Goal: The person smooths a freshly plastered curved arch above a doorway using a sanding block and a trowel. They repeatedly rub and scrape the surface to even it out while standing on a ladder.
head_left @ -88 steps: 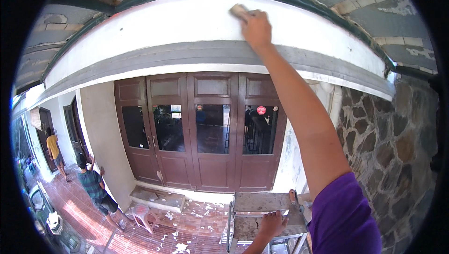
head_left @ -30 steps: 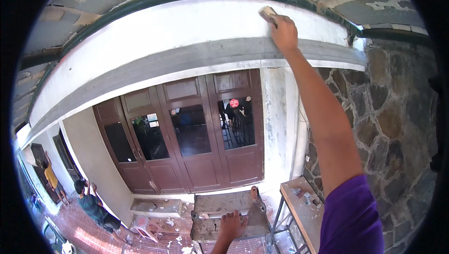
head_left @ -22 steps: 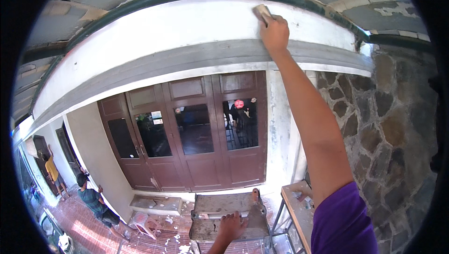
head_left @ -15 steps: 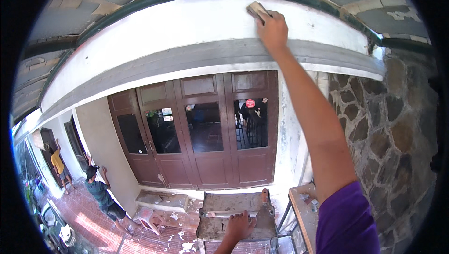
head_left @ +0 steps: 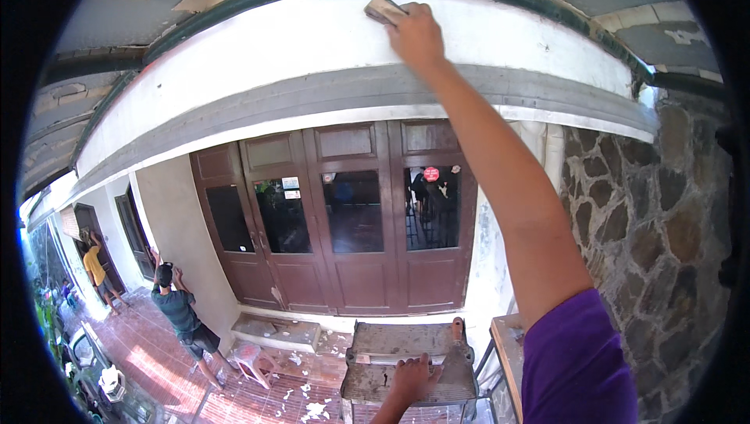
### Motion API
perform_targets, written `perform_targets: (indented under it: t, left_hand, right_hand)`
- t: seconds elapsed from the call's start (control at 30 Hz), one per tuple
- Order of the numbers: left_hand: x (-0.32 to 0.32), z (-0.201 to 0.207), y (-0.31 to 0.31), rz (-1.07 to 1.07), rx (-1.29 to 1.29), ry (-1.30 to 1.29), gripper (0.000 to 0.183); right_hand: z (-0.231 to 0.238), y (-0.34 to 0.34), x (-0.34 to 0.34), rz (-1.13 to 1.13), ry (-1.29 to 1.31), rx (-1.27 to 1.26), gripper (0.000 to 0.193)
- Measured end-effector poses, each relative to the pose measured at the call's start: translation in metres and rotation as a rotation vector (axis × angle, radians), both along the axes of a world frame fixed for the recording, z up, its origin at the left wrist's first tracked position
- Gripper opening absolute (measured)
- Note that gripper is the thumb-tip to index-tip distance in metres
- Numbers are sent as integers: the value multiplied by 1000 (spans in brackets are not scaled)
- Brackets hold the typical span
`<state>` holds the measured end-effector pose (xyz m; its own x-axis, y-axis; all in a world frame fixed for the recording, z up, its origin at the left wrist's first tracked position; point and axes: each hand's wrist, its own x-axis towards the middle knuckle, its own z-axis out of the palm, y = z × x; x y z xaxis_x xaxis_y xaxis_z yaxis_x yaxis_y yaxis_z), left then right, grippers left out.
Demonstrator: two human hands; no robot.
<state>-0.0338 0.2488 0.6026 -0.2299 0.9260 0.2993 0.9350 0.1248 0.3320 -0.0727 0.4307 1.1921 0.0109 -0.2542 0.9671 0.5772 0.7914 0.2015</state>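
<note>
High on the white wall band [head_left: 258,42], my right hand [head_left: 419,37] is closed around a sanding block [head_left: 384,10], a pale block with a darker layer, held against the painted surface. Below, my left hand [head_left: 414,381] holds the worn step of a stepladder [head_left: 406,338], its fingers curled over the edge. Beside that hand a scraper [head_left: 456,346] with a wooden handle and wide blade lies on the ladder.
Brown panelled doors [head_left: 344,213] stand behind the ladder. A wooden-topped table [head_left: 508,346] is to the right, by a stone wall [head_left: 625,205]. White flakes and a pink stool [head_left: 256,363] are on the tiled floor. Two people [head_left: 180,307] work along the left wall.
My right hand has slid left along the white band with the sanding block. My left hand stays on the ladder. The nearer person's arms have shifted, and the whole view has turned slightly.
</note>
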Motion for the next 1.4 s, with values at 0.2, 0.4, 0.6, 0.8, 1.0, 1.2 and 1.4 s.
perform_targets:
  t: [0.2,0.4,0.6,0.8,1.0,1.2,1.4]
  left_hand:
    - [-3,-5,0,-26,24,-28,51]
    - [-8,-7,1,-49,65,-48,52]
    - [-6,-5,-1,-28,66,-33,47]
    - [-7,-11,0,-11,82,21,32]
    - [-10,-18,3,-7,61,37,36]
    - [-13,-26,1,-87,150,107,35]
    - [-14,-29,5,-72,155,160,31]
  right_hand:
    - [6,-6,-9,-9,-198,91,35]
    - [4,-2,-3,-19,-322,269,31]
    - [5,20,31,38,-299,213,31]
    - [-12,-3,39,-74,-405,159,31]
    - [-136,-29,78,440,-240,222,37]
    - [-357,-70,173,723,-191,-369,58]
    - [-526,-88,263,874,479,-1251,73]
